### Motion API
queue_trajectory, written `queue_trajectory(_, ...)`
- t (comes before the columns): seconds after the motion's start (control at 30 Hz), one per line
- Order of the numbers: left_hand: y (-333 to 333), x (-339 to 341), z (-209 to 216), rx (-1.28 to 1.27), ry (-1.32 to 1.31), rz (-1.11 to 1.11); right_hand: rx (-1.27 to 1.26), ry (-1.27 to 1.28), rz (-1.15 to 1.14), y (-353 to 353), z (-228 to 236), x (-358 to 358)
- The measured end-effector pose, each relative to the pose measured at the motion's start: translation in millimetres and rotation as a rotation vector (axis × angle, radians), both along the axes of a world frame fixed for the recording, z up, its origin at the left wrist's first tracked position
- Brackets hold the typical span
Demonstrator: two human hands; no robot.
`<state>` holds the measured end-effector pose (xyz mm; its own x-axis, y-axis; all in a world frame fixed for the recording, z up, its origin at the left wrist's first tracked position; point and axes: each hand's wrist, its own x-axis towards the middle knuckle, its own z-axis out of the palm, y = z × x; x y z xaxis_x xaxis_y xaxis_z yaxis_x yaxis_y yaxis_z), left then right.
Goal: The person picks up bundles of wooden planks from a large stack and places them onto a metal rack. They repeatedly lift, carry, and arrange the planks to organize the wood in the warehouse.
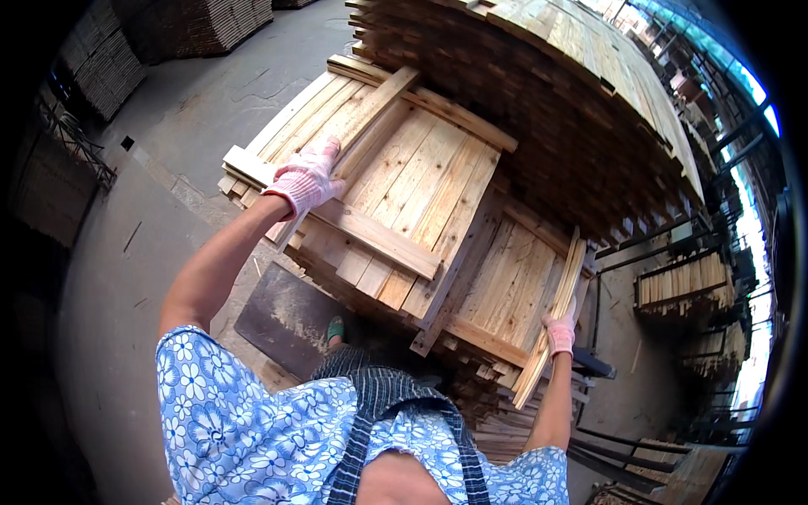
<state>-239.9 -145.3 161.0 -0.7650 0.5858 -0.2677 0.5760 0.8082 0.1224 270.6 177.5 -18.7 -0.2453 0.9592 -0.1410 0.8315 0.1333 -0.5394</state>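
"Fingers of the left hand in a pink-and-white knit glove (308, 179): how are they set?"

"Spread loosely, thumb well apart, lying over the long, flat, pale wooden plank (377, 108) without closing round it. That plank runs front to back, near the left edge of the low timber stack (484, 368)."

"And the right hand in a matching glove (559, 334)?"

"Curled in on the near half of a bundle of thin, pale wooden strips (566, 278); I can't make out all its fingertips. The bundle lies along the stack's right edge, its near end jutting past the front edge."

"What's between the hands?"

"Knotty, pale wooden boards (412, 181), side by side, with a crosswise wooden batten (379, 238) by the front edge and another crosswise wooden batten (459, 122) by the back edge."

"Further out?"

"Beyond the back edge rises a taller timber stack (513, 109) with a dark side. Before the front edge, a dark, flat sheet (282, 316) lies on the grey floor (109, 278), a green shoe (336, 325) beside it."
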Motion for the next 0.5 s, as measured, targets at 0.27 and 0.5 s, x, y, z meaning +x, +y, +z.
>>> queue_trajectory(0.27,6,-33,-14,0.220,-0.068,-0.076,-0.346,0.595,0.336,-101,159,-143)
queue_trajectory(0.5,-20,-73,31,0.356,-0.245,-0.069,-0.514,0.739,0.562,-138,205,-316)
